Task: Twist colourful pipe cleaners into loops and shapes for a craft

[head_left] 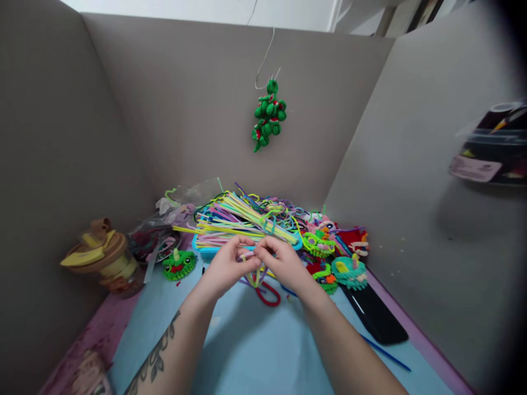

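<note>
Boxed in by grey here: left panel [45, 142], far panel [185, 99], right panel [411, 164]. Up over far side, onto bright white surface [206, 7]. Down below, across light-blue table covering [263, 362], softly shadowed, edged left and right by pink tabletop [105, 321].

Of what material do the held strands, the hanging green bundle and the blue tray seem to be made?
Held strands: probably pipe-cleaner wire with soft pile; they look matte and bent. Hanging green bundle: likely similar fuzzy stems, being matte and thickly coiled. Blue tray: perhaps plastic, from its smooth, evenly coloured rim.
</note>
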`<state>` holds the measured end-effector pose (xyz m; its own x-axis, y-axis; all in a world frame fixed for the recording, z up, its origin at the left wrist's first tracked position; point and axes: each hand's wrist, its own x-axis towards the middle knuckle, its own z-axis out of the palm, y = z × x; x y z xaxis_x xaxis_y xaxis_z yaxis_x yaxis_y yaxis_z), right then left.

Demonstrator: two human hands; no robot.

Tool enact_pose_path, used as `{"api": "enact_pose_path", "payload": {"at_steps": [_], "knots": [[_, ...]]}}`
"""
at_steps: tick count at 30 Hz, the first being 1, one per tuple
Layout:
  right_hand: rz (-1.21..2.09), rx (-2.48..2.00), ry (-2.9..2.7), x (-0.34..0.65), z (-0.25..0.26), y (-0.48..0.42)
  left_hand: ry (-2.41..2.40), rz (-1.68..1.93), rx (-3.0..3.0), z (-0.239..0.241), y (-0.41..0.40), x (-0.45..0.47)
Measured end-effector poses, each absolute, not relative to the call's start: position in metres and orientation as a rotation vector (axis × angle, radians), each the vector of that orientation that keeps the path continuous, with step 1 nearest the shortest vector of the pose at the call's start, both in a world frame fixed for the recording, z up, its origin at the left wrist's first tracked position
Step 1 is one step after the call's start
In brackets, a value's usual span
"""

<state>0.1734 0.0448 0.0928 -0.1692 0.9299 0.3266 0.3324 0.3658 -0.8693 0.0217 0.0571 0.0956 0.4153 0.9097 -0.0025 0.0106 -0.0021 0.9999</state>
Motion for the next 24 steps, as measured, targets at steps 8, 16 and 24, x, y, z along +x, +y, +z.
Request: {"api": "enact_pose_path", "payload": {"at_steps": [8, 16, 24], "knots": [[0.983, -1.002, -1.560, 0.1774, 0.0885, 0.0482, 0.823, 0.880, 1.263, 0.0974, 0.0594, 0.0179], [1.044, -0.922, -1.468, 0.1752, 0.0876, 0.0463, 0.769, 0.856, 1.196, 0.0979, 0.0595, 0.0162], [0.840, -1.036, -1.623, 0.1752, 0.0949, 0.0423, 0.816, 0.894, 1.190, 0.0901, 0.0649, 0.0144]]}}
